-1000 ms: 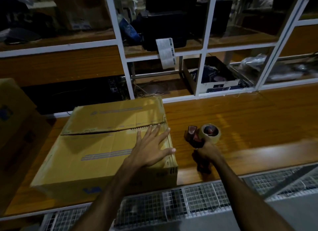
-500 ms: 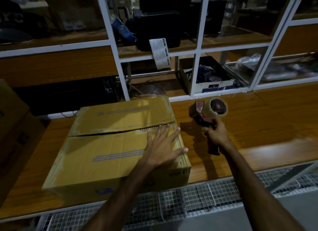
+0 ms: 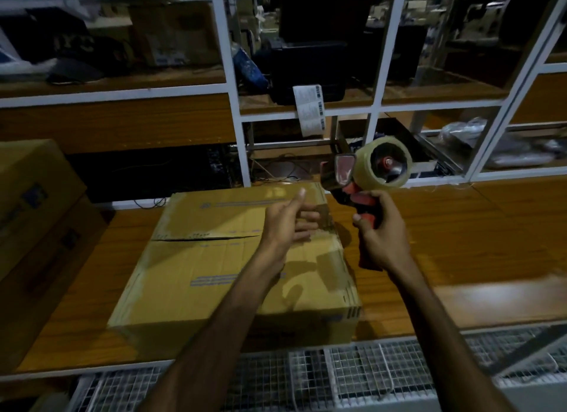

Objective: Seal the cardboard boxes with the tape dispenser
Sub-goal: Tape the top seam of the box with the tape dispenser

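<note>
A closed cardboard box (image 3: 214,273) lies flat on the wooden table (image 3: 460,243), its two top flaps meeting at an untaped seam. My right hand (image 3: 380,237) grips the red handle of a tape dispenser (image 3: 365,178) loaded with a clear tape roll, held in the air just right of the box's far corner. My left hand (image 3: 288,224) hovers above the box's right side, thumb up and fingers loosely curled toward the dispenser, holding nothing.
Two stacked cardboard boxes (image 3: 33,227) stand at the left edge of the table. A white-framed shelf unit (image 3: 233,105) with dark items and a hanging label rises behind. A wire mesh grid (image 3: 352,375) runs below the table's front edge.
My right hand has lifted the dispenser from the table up to box-top height. My left hand has come off the box flap and risen toward the dispenser.
</note>
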`<state>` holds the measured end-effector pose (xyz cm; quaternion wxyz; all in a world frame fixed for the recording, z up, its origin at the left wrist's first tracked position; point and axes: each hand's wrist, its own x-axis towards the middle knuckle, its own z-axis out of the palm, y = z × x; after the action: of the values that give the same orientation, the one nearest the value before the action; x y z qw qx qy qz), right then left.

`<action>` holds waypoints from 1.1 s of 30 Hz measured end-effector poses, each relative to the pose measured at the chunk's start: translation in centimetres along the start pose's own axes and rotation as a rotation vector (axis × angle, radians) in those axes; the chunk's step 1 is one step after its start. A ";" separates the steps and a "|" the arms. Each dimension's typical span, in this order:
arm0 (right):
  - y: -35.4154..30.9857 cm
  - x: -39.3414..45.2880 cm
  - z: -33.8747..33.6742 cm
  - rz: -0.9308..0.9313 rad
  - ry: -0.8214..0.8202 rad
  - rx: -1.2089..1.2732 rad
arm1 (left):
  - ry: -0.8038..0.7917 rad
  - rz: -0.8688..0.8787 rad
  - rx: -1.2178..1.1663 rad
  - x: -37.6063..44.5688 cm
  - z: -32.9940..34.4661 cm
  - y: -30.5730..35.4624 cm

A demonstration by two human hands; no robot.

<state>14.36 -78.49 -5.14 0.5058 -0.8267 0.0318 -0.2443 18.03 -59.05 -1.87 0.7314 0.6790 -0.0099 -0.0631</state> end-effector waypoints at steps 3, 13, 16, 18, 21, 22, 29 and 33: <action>-1.3 -1.2 2.3 -0.067 -0.014 -0.031 | 0.016 -0.031 0.011 0.4 -1.6 0.8; -5.3 -2.2 9.1 -0.139 -0.001 0.001 | -0.174 -0.053 -0.278 0.6 -9.3 0.3; -6.5 -1.8 11.1 -0.146 0.016 0.026 | -0.230 -0.119 -0.399 0.4 -12.4 0.2; -7.1 -1.5 12.3 -0.177 0.028 0.023 | -0.283 -0.146 -0.467 0.4 -14.2 0.3; -8.1 -1.2 14.1 -0.187 0.039 0.040 | -0.344 -0.155 -0.576 0.6 -16.5 0.5; -8.4 -1.2 14.7 -0.191 0.041 0.050 | -0.364 -0.159 -0.617 0.7 -17.2 0.6; -10.7 -1.4 17.7 -0.223 0.051 0.044 | -0.370 -0.232 -0.716 0.8 -20.6 2.1; -10.9 -1.3 19.0 -0.231 0.065 -0.001 | -0.265 -0.265 -0.598 0.9 -21.3 3.2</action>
<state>19.41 -57.18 -3.32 0.4724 -0.8169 -0.0472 -0.3276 21.28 -37.80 -0.42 0.8757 0.4161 0.0022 -0.2450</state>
